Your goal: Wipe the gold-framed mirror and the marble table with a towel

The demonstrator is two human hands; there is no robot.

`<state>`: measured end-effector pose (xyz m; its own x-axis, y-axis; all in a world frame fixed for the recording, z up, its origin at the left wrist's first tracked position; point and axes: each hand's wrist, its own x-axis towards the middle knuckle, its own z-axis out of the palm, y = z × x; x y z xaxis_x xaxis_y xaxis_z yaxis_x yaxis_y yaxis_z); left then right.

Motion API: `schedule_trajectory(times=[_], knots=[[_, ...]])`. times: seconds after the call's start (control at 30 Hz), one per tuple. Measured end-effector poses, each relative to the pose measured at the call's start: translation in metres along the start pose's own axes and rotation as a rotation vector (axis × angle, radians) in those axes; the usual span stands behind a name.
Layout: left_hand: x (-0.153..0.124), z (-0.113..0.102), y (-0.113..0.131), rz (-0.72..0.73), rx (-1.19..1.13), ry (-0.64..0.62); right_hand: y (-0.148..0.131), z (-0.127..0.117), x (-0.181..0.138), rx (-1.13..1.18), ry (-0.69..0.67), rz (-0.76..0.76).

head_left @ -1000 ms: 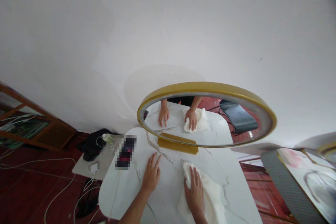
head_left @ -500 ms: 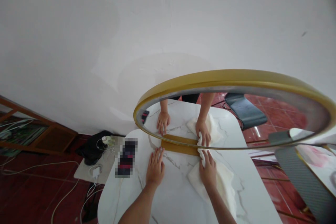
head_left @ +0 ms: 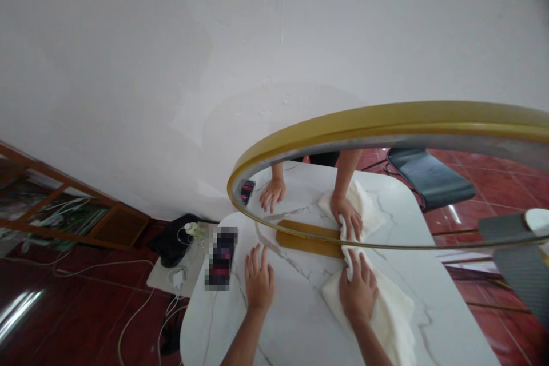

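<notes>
My left hand (head_left: 259, 286) lies palm down on the white marbled table (head_left: 295, 309), fingers spread and apart from the mirror. Under the fingers of my right hand (head_left: 359, 289) is a white cloth (head_left: 397, 309), bunched at the fingertips and spread out beneath the palm and wrist. Those fingers are at the right end of a flat brown-gold strip (head_left: 309, 245) below the mirror. A large mirror with a gold rim (head_left: 364, 117) stands before me and reflects both hands and the cloth.
Left of my left hand lies a pixelated dark device (head_left: 221, 260). Beyond the table's left edge, a small stand (head_left: 160, 277) bears a black bag (head_left: 174, 240), a bottle (head_left: 193, 230) and white cables. A wooden shelf (head_left: 124, 229) is by the wall; grey seating (head_left: 523, 280) is at right.
My left hand has drawn away from the strip's left end, toward the left. My right hand stays with the cloth at the strip's right end. The view has shifted left.
</notes>
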<state>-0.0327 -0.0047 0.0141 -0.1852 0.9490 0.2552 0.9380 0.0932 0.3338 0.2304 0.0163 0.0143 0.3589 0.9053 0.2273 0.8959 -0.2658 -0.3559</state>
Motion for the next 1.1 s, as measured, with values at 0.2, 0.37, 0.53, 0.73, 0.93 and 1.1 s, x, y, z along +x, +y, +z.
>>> schedule_trajectory(times=[0.2, 0.37, 0.53, 0.73, 0.93, 1.1], knots=[[-0.008, -0.031, -0.05, -0.323, 0.174, 0.203, 0.0, -0.002, -0.002, -0.03, -0.033, -0.009], [-0.014, -0.04, -0.077, -0.373, 0.276, 0.204, -0.002, -0.004, -0.001, -0.022, -0.028, -0.006], [-0.014, -0.046, -0.073, -0.343, 0.281, 0.197, -0.004, -0.008, -0.001, -0.01, -0.027, -0.01], [-0.018, -0.028, -0.043, 0.115, 0.088, -0.022, -0.003, -0.006, -0.002, -0.01, -0.015, -0.005], [-0.005, 0.01, -0.002, 0.218, 0.019, -0.101, -0.001, -0.003, -0.002, -0.03, -0.025, -0.047], [0.012, 0.016, 0.012, 0.267, 0.001, -0.15, 0.009, -0.002, 0.0, -0.026, -0.109, -0.212]])
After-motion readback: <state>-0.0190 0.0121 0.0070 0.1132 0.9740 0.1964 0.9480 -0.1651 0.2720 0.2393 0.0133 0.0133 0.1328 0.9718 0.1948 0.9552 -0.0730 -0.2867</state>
